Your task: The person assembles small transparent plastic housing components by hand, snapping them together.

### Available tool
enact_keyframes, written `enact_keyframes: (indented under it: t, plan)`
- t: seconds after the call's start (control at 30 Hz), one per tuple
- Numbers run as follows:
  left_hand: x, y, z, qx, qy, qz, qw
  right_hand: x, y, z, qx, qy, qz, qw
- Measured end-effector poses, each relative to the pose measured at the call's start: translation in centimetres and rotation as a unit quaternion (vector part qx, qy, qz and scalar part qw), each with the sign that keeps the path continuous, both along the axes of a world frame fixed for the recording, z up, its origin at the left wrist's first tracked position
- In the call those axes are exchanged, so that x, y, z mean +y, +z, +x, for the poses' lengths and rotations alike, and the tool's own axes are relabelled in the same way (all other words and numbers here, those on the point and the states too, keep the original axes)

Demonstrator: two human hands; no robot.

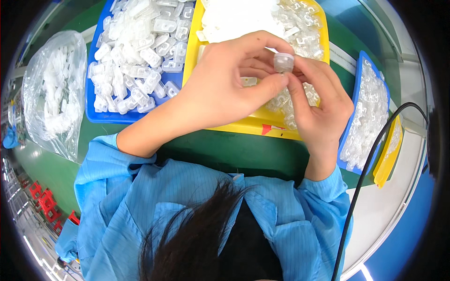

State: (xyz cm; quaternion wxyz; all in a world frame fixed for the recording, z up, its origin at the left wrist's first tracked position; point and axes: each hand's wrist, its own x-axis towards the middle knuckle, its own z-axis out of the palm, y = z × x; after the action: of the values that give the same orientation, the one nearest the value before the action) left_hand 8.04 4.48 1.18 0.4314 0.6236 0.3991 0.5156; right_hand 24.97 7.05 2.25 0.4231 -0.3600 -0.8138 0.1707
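Note:
Between the fingertips of both hands is a small clear plastic piece (283,62) with a whitish top edge. My left hand (234,75) pinches it from the left with thumb and forefinger, the other fingers curled behind. My right hand (321,93) grips it from the right, thumb and fingertips closed on it. Both hands hover over a yellow tray (234,122) of clear plastic parts, with white pieces piled at its far side. To the left, a blue tray (108,117) is heaped with clear, rounded oblong plastic parts.
A clear bag (54,93) of whitish pieces lies at the far left of the green table (211,150). At the right are another blue tray (358,70) of clear parts and a small yellow tray (386,159). A black cable (363,173) arcs down the right side.

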Motion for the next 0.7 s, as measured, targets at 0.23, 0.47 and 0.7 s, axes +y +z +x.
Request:
enact_keyframes:
  t: [0.23, 0.47, 0.7]
  plan:
    - [-0.5, -0.5, 0.6, -0.178, -0.022, -0.06, 0.982, -0.1, 0.4, 0.6, 0.082, 0.042, -0.069, 0.993]
    - [-1.0, -0.3, 1.1, -0.161, 0.017, -0.05, 0.986, 0.2, 0.9, 1.2, 0.059, 0.075, -0.043, 0.995]
    - [-1.1, 0.8, 0.2, 0.229, 0.1, 0.208, 0.946, 0.5, 1.4, 2.0, 0.105, 0.127, -0.189, 0.968]
